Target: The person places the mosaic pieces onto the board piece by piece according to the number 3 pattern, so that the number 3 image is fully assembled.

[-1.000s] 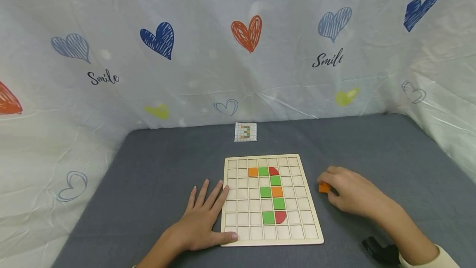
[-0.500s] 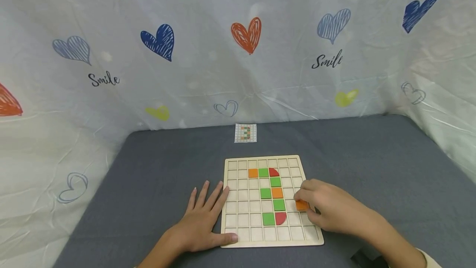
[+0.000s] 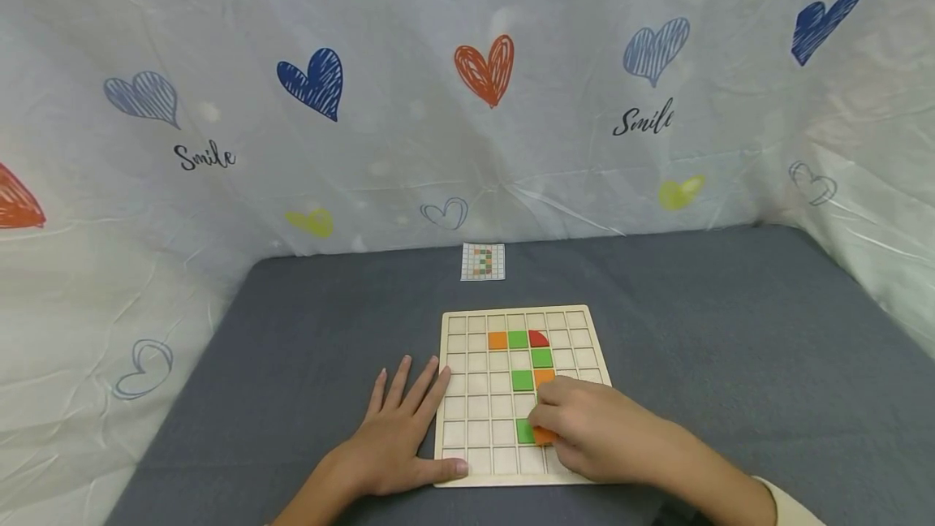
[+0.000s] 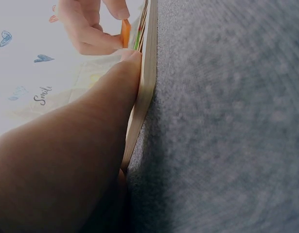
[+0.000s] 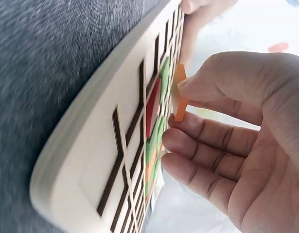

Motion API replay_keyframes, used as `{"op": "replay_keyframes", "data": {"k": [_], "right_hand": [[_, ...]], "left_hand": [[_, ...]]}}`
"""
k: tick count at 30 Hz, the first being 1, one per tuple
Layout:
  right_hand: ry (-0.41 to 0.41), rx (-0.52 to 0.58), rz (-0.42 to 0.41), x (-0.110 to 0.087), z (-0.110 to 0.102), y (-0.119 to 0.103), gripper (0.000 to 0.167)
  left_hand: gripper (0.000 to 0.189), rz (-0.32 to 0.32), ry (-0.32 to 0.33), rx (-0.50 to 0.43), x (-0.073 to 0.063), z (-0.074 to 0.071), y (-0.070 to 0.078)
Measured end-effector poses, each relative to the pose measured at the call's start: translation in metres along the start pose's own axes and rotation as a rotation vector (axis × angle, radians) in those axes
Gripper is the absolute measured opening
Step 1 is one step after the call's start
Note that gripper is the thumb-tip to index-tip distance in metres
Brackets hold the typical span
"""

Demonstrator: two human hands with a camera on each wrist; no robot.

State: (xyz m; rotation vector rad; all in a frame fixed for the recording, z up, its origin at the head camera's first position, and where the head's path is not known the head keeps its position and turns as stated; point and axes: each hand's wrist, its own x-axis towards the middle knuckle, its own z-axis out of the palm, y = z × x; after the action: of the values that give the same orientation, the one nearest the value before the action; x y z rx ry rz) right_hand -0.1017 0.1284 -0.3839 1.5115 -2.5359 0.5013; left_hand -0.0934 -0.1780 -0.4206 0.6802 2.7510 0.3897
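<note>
My right hand (image 3: 595,431) pinches an orange square tile (image 5: 181,92) between thumb and fingers, held just above the lower part of the wooden grid board (image 3: 475,478). In the right wrist view the tile is apart from the board, with a red rounded tile (image 5: 152,108) in its cell beneath. My left hand (image 3: 398,437) lies spread at the board's left edge, its thumb resting on the lower left corner. Set in the board are an orange tile (image 3: 497,340), several green tiles (image 3: 518,339) and a red quarter-round tile (image 3: 538,338). The right hand hides some cells in the head view.
A small printed card (image 3: 483,262) with a coloured grid pattern lies behind the board. Dark grey cloth (image 3: 351,307) covers the table. A white curtain (image 3: 394,161) with hearts and lettering hangs behind it.
My right hand has carried the orange tile leftward from the cloth right of the board to over its lower middle. The left hand has stayed in place.
</note>
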Motion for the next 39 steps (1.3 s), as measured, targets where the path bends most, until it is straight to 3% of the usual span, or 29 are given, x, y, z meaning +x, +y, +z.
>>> {"op": "replay_keyframes", "data": {"k": [10, 21, 32, 39], "right_hand": [[0.012, -0.033, -0.048, 0.012, 0.008, -0.004, 0.023], [-0.031, -0.076, -0.079, 0.026, 0.013, -0.01, 0.02], [-0.086, -0.11, -0.031, 0.036, 0.018, -0.014, 0.017], [-0.117, -0.087, 0.007, 0.04, 0.02, -0.014, 0.016]], "left_hand": [[0.112, -0.002, -0.004, -0.011, 0.0, 0.0, -0.001], [0.113, 0.025, 0.037, -0.01, 0.002, 0.007, -0.006], [0.11, 0.034, 0.042, -0.034, -0.001, 0.003, -0.002], [0.111, 0.005, 0.02, -0.018, 0.0, 0.002, 0.0]]}}
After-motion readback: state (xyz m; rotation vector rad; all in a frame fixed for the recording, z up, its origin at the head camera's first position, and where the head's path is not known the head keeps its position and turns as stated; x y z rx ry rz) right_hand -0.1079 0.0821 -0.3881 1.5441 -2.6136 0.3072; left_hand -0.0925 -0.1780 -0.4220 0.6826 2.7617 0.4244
